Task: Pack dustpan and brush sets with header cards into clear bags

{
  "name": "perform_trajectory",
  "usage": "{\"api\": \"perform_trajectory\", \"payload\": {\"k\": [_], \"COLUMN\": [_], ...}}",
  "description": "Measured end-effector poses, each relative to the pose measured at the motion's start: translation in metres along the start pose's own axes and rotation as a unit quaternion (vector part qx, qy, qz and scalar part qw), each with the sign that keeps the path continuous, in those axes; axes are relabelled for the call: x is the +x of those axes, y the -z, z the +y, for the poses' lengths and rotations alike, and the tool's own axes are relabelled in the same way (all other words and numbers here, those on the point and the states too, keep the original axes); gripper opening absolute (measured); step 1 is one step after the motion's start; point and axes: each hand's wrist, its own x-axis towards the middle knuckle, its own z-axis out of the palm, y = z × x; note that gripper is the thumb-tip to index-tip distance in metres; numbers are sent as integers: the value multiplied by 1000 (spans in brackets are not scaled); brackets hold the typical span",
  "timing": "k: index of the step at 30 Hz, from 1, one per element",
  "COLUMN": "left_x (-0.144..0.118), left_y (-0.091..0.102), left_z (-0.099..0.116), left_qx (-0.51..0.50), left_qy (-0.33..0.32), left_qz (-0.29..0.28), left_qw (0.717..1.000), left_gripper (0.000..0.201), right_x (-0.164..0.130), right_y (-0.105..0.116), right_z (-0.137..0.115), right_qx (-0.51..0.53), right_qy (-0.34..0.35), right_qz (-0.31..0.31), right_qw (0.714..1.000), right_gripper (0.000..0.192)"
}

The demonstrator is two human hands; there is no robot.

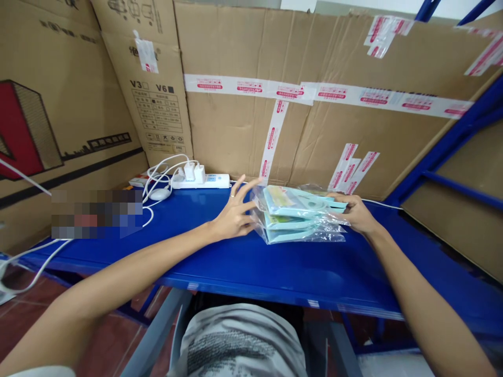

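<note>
A small stack of light-blue items in clear plastic bags (293, 212) lies on the blue tabletop (231, 262), in front of the cardboard. What the items are I cannot make out; the top one carries a yellowish printed patch. My left hand (233, 212), with a ring on one finger, is at the stack's left end. Its fingers are spread, and some are against or very near the loose plastic. At the opposite end my right hand (357, 212) has its fingers closed around the edge of the packs, its fingertips partly hidden by plastic.
Cardboard sheets (236, 131) with printed tape stand along the back and sides. A white power strip (218, 181) with plugs and tangled white cables (151, 183) sits at the back left. Beside it is a blurred-out patch. A blue metal frame (432, 141) rises at right.
</note>
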Motion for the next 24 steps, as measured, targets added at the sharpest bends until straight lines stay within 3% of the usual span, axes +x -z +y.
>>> {"api": "perform_trajectory", "payload": {"k": [16, 24], "left_x": [-7, -7], "left_y": [-8, -13], "left_z": [-3, -8], "left_qx": [-67, -88], "left_qy": [-31, -4], "left_qz": [-72, 1], "left_qw": [995, 996], "left_gripper": [13, 18], "right_x": [1, 1], "right_y": [-3, 5], "right_z": [-20, 4], "right_qx": [-57, 11], "right_qy": [33, 2], "right_qz": [-43, 0], "right_qw": [997, 1000], "right_gripper": [52, 46]}}
